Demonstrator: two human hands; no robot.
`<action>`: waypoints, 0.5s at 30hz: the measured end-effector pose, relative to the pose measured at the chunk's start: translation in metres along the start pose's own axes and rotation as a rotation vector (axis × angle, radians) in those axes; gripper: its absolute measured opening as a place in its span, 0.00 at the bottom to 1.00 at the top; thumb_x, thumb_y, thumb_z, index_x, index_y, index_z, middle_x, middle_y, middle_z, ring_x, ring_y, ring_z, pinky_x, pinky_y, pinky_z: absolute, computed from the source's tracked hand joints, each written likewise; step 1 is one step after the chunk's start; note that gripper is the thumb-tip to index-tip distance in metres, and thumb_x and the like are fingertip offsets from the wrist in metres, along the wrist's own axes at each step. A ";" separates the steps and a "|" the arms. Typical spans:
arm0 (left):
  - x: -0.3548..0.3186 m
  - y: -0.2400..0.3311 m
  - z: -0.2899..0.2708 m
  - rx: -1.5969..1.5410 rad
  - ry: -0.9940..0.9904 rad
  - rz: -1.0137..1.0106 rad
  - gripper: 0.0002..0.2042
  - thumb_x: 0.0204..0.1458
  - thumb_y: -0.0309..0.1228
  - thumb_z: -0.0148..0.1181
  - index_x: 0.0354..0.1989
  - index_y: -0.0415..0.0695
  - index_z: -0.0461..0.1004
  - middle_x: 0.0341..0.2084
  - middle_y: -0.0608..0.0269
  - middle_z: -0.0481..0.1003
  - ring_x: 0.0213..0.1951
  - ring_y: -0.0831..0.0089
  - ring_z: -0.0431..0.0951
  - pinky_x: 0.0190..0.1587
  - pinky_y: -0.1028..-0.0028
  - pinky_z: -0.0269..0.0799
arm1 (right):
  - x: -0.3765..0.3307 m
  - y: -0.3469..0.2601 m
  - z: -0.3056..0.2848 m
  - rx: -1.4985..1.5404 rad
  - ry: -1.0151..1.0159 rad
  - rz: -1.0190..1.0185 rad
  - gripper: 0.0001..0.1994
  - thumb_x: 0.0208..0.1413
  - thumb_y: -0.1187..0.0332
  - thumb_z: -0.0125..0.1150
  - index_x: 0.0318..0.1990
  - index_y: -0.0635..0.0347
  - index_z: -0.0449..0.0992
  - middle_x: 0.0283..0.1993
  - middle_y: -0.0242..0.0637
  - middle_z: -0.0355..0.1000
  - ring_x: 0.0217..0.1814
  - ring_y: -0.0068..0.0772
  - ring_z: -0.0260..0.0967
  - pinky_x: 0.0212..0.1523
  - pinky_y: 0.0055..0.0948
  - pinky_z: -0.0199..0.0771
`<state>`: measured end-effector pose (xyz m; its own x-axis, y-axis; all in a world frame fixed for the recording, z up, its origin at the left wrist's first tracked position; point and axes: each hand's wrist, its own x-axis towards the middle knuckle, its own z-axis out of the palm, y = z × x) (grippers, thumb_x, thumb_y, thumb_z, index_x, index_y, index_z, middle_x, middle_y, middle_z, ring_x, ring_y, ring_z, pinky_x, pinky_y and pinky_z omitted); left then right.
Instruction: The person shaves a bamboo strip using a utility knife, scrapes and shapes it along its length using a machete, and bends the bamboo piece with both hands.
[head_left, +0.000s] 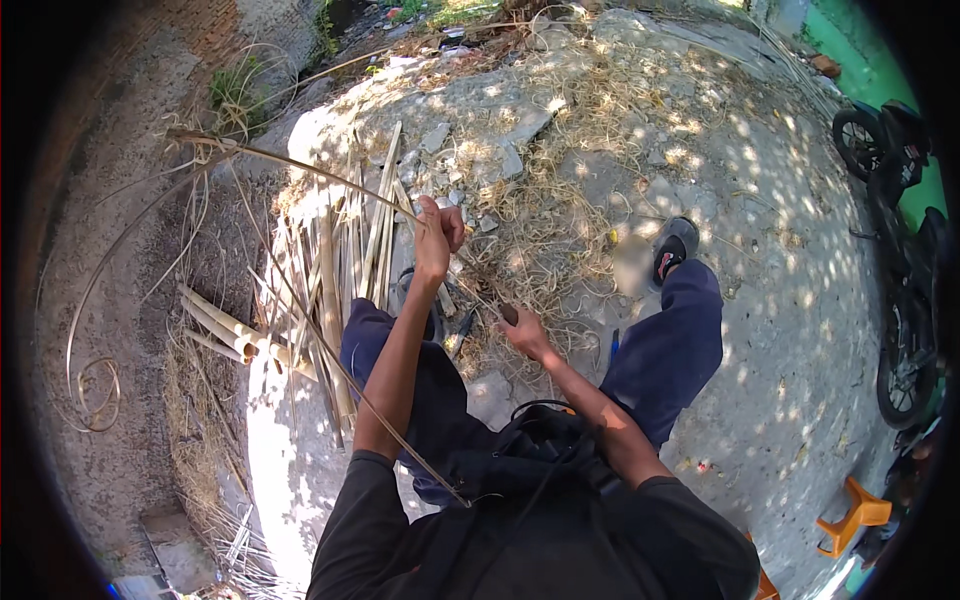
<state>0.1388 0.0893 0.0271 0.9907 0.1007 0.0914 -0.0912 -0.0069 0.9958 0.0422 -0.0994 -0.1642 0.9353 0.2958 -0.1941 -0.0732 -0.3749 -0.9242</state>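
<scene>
My left hand (pixel 435 238) is raised in front of me, closed with its thumb up on a long, thin bamboo strip (pixel 300 166). From there the strip reaches away to the upper left, where it bends into loose loops. My right hand (pixel 527 333), lower and nearer my body, is wrapped round a brown wooden handle (pixel 509 314) that looks like a knife's. Its blade is hard to make out against the shavings. Another thin bamboo strip (pixel 330 352) slants past my left forearm down to my black bag (pixel 520 450).
Split bamboo slats (pixel 328 275) lie to the left, beside round bamboo poles (pixel 222 322). Curly bamboo shavings (pixel 590 225) cover the ground ahead, among flat stone pieces (pixel 512 160). At the far right stand a motorcycle (pixel 890 270) and an orange plastic stool (pixel 856 513).
</scene>
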 end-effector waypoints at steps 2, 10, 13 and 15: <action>-0.004 -0.002 -0.001 0.014 -0.010 0.005 0.42 0.64 0.72 0.22 0.13 0.47 0.60 0.08 0.72 0.57 0.12 0.82 0.53 0.17 0.74 0.43 | -0.007 -0.004 0.000 -0.029 -0.030 0.042 0.21 0.54 0.57 0.69 0.46 0.67 0.79 0.39 0.59 0.79 0.42 0.62 0.79 0.43 0.51 0.78; -0.004 0.012 0.012 0.087 -0.048 0.016 0.41 0.61 0.75 0.25 0.15 0.49 0.60 0.09 0.73 0.59 0.13 0.82 0.57 0.17 0.76 0.45 | -0.009 0.022 0.021 -0.100 0.184 -0.176 0.13 0.60 0.64 0.63 0.41 0.68 0.75 0.24 0.47 0.74 0.27 0.51 0.76 0.30 0.47 0.75; -0.005 0.010 0.013 0.068 0.020 -0.010 0.42 0.66 0.70 0.22 0.12 0.47 0.61 0.09 0.72 0.61 0.13 0.83 0.57 0.18 0.77 0.46 | -0.006 0.002 0.010 0.518 -0.181 0.352 0.09 0.63 0.67 0.60 0.33 0.62 0.70 0.20 0.33 0.66 0.19 0.30 0.68 0.21 0.34 0.68; -0.002 0.006 0.012 0.053 -0.047 0.027 0.42 0.65 0.70 0.22 0.13 0.47 0.63 0.10 0.72 0.61 0.13 0.83 0.56 0.18 0.76 0.46 | -0.002 0.005 0.003 0.818 -0.253 0.422 0.07 0.67 0.66 0.56 0.37 0.58 0.71 0.20 0.23 0.60 0.17 0.16 0.57 0.18 0.24 0.58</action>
<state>0.1377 0.0767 0.0333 0.9917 0.0526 0.1173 -0.1140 -0.0620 0.9915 0.0392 -0.0989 -0.1699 0.6807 0.4938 -0.5411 -0.6966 0.2078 -0.6867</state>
